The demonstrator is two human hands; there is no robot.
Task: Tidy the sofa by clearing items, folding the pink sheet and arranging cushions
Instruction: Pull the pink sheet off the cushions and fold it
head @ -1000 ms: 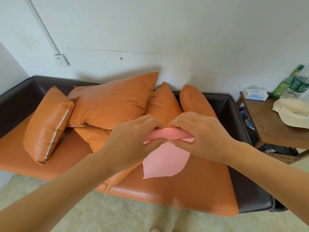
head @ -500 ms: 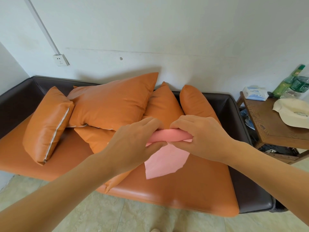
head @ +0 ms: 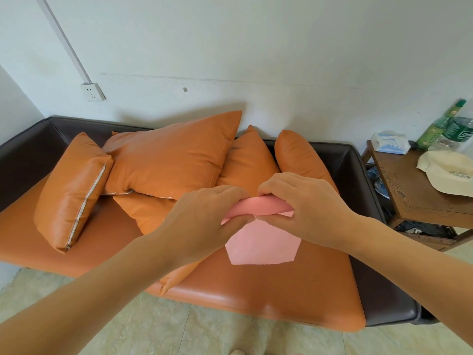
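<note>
Gripping pink sheet (head: 261, 208), both hands.

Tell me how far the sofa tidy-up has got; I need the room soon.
Done: nothing loose shows on the sofa seat. In hand: the left hand and right hand both grip the pink sheet, its top bunched into a roll, the rest hanging, so folding is unfinished. Left: the orange cushions lie heaped and tilted across the sofa, not arranged.

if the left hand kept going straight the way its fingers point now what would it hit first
Probably the right hand: the left hand points rightward along the rolled pink sheet both hands grip, and their fingertips nearly meet. Depth between them is unclear.
</note>
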